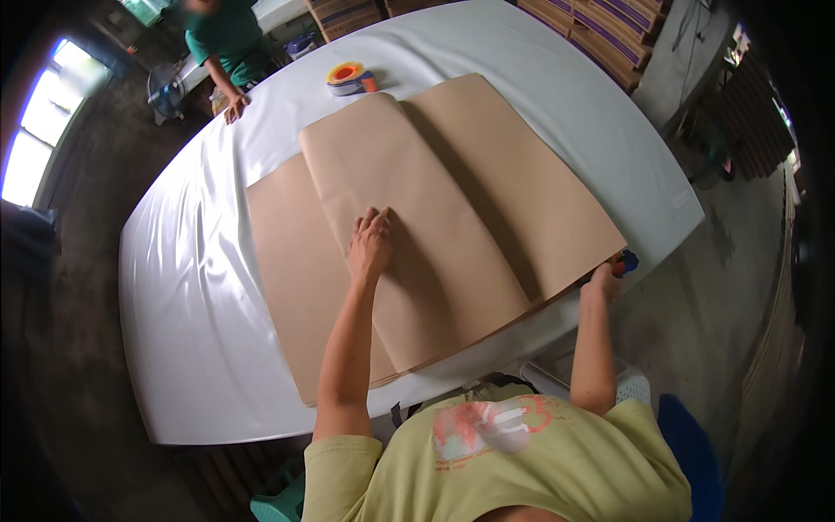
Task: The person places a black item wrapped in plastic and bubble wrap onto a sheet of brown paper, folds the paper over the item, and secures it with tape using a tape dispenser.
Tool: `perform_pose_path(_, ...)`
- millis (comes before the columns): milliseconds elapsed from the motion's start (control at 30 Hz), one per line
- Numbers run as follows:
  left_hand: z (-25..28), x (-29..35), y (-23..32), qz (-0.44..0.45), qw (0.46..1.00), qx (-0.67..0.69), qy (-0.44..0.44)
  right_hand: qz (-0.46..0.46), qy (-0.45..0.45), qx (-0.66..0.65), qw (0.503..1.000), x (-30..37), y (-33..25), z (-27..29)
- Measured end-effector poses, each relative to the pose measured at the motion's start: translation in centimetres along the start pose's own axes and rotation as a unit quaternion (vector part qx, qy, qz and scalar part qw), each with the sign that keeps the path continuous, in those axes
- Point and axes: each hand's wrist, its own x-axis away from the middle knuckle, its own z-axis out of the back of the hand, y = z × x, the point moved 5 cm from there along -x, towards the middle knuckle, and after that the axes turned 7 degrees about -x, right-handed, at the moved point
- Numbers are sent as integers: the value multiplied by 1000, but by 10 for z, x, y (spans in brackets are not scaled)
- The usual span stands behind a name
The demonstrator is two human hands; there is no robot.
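Note:
Large brown kraft paper sheets (pixel 513 183) lie stacked on the table, with a broad fold (pixel 383 148) lying over the middle. My left hand (pixel 371 239) rests palm down on this fold, its fingers a little bent and holding nothing. At the near right corner of the sheets, my right hand (pixel 600 283) is closed beside the paper edge. A small blue-and-red tool (pixel 625 263) sticks out of it; its kind is unclear and the fingers are partly hidden. A tape dispenser (pixel 351 78) with a yellow-orange core stands beyond the paper.
The table (pixel 191 348) has a shiny white, wrinkled cover. Across its far left edge a co-worker in a green shirt (pixel 228 39) rests a hand (pixel 236 107) on it. Stacked cardboard (pixel 609 39) stands behind. A fan (pixel 165 94) is at far left, a blue seat (pixel 691 444) at near right.

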Motion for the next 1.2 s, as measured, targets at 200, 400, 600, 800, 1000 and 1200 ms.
perform_pose_path(200,-2,-17,-2,-105,981,-133,-93,66,-335,-452,825,-166,60,42)
perform_pose_path(400,22,-5,-7,-132,979,-90,-123,126,-149,-575,795,-113,-8,181)
perform_pose_path(600,24,-5,-6,-158,979,-45,-121,330,-271,-539,726,85,-166,44)
perform_pose_path(800,25,-9,-17,-153,984,-21,-94,604,-197,-428,643,348,-137,-185)
perform_pose_path(1000,21,-3,-13,-139,981,-68,-116,602,-260,-437,615,360,-31,-312)
perform_pose_path(1200,61,-50,-37,-43,959,154,-235,717,-227,-342,564,364,-22,-318)
